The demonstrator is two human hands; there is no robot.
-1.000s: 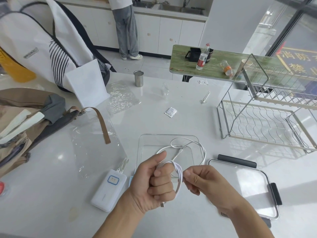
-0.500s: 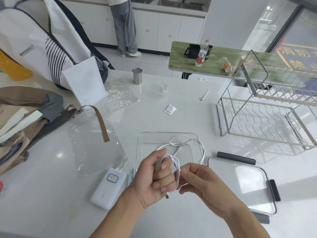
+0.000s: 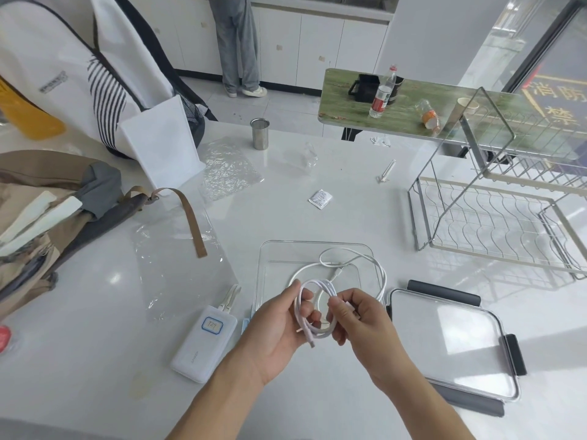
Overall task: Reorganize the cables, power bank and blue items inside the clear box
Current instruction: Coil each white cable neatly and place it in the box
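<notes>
Both my hands hold a coiled white cable (image 3: 317, 328) just in front of the clear box (image 3: 273, 255). My left hand (image 3: 279, 325) has its fingers through the coil, and my right hand (image 3: 359, 325) pinches the coil's right side. A second white cable (image 3: 365, 258) lies loose inside the box. The white power bank (image 3: 206, 341) with a blue-edged label lies on the table left of the box. A small blue item (image 3: 245, 323) peeks out between the power bank and the box, mostly hidden by my left hand.
The box lid (image 3: 444, 338) with dark clips lies right of the box. A wire dish rack (image 3: 495, 217) stands at the right. Bags (image 3: 47, 201) and clear plastic sheets (image 3: 178, 258) cover the left. A metal cup (image 3: 259, 134) and a small sachet (image 3: 320, 199) sit farther back.
My left fist has loosened, and the cable wound round it now hangs as an open coil between both hands. My right hand has shifted its pinch onto the coil's side.
</notes>
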